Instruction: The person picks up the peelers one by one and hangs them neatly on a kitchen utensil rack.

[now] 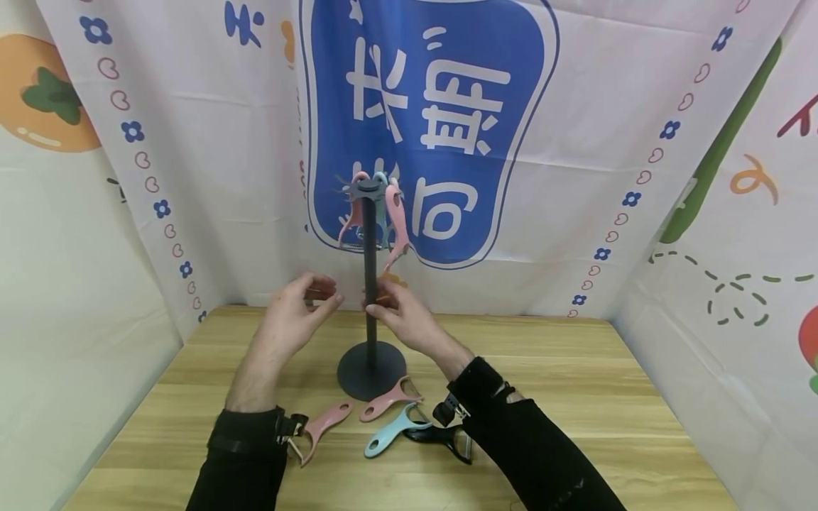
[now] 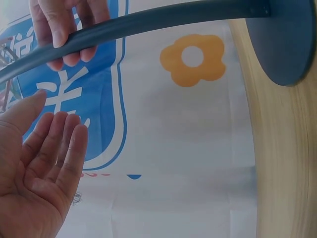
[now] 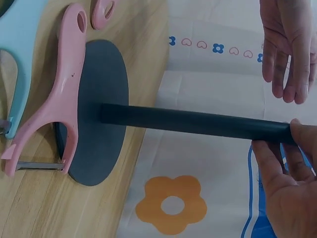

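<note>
A dark grey stand has an upright pole (image 1: 370, 255) on a round base (image 1: 355, 370). My right hand (image 1: 409, 321) grips the pole at about mid-height, thumb on one side and fingers on the other. To the left of the pole my left hand (image 1: 295, 312) is held up with fingers loosely bent, holding nothing; in the left wrist view its palm (image 2: 47, 183) shows, apart from the pole. Several peelers hang from the top of the stand, including a pink peeler (image 1: 397, 216) on the right and a light blue one partly hidden behind the pole.
On the wooden table (image 1: 543, 397) in front of the base lie a pink peeler (image 1: 382, 406), another pink peeler (image 1: 327, 421) by the left wrist, a light blue peeler (image 1: 388, 433) and a black peeler (image 1: 437, 436) near the right cuff. A printed cloth (image 1: 594, 177) hangs behind.
</note>
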### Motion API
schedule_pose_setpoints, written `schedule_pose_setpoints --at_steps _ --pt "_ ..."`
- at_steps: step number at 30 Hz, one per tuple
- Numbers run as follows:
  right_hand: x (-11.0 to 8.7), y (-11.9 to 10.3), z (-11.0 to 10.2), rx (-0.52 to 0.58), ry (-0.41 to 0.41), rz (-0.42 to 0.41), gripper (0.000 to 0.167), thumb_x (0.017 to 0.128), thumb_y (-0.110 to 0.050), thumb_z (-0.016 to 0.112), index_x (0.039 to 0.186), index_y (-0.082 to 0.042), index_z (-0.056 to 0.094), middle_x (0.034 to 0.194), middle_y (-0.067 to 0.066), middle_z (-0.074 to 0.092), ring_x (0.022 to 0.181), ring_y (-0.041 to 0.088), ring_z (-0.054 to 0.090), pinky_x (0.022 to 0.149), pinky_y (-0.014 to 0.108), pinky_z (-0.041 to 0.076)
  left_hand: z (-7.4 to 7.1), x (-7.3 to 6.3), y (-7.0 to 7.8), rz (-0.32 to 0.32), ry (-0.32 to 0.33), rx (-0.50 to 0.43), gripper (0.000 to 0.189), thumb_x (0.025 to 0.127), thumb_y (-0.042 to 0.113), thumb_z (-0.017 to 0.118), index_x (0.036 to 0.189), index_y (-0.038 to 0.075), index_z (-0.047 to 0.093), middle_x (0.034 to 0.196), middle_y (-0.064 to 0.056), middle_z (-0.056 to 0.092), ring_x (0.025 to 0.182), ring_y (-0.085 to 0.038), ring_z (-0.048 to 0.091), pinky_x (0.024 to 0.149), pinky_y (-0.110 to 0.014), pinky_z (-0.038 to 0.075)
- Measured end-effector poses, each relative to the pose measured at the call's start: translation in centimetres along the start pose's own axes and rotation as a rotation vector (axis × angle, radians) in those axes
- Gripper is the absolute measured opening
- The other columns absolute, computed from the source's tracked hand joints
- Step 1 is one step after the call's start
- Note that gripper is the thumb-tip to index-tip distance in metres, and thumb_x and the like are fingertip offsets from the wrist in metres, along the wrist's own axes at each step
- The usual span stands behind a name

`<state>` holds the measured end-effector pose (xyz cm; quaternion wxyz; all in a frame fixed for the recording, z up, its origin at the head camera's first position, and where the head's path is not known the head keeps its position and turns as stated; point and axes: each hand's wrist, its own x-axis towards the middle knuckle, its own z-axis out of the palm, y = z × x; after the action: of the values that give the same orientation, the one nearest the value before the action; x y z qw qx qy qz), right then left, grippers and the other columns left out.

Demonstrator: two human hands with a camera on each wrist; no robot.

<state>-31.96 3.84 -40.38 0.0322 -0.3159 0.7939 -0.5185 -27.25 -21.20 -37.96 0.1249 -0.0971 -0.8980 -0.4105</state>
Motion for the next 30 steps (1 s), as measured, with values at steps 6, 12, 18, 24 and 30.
schedule_pose_setpoints --at_steps 6,12,18,24,30 --pt "0.0 0.5 -0.6 0.038 0.102 0.004 0.034 0.120 -0.007 0.066 0.154 -0.003 0.065 0.146 0.027 0.075 0.137 0.045 0.078 0.120 0.056 0.067 0.1 0.1 0.0 -0.011 -0.009 0.004 0.043 0.118 0.028 0.074 0.151 0.001 0.068 0.146 -0.025 0.076 0.140 -0.046 0.074 0.122 -0.064 0.064" --pt "-0.3 0.9 -1.5 0.026 0.169 0.010 0.030 0.120 -0.006 0.064 0.150 0.001 0.064 0.146 0.031 0.074 0.142 0.048 0.075 0.122 0.059 0.066 0.3 0.1 0.0 -0.004 -0.011 0.008 0.041 0.118 0.028 0.074 0.149 0.001 0.069 0.145 -0.025 0.077 0.138 -0.045 0.075 0.122 -0.064 0.064" --pt "-0.7 1.5 -2.5 -0.020 0.200 -0.005 0.026 0.121 -0.005 0.063 0.146 0.001 0.064 0.144 0.030 0.075 0.142 0.048 0.074 0.125 0.058 0.064 0.5 0.1 0.0 0.014 -0.012 0.000 0.041 0.118 0.027 0.075 0.148 0.000 0.070 0.143 -0.025 0.078 0.137 -0.045 0.076 0.121 -0.063 0.065" --pt "-1.3 2.0 -3.9 -0.055 0.234 -0.002 0.029 0.120 -0.005 0.063 0.149 0.002 0.064 0.146 0.029 0.074 0.140 0.048 0.074 0.123 0.058 0.064 0.5 0.1 0.2 0.029 -0.009 -0.008 0.039 0.117 0.027 0.076 0.146 0.001 0.071 0.142 -0.024 0.079 0.135 -0.043 0.078 0.119 -0.060 0.066" --pt "-2.4 2.4 -5.3 -0.088 0.271 0.039 0.033 0.120 -0.005 0.064 0.153 0.001 0.063 0.146 0.028 0.074 0.141 0.048 0.075 0.122 0.061 0.065 0.6 0.0 0.2 0.023 -0.013 0.004 0.039 0.117 0.028 0.076 0.147 0.003 0.071 0.143 -0.023 0.079 0.133 -0.044 0.080 0.117 -0.060 0.068"
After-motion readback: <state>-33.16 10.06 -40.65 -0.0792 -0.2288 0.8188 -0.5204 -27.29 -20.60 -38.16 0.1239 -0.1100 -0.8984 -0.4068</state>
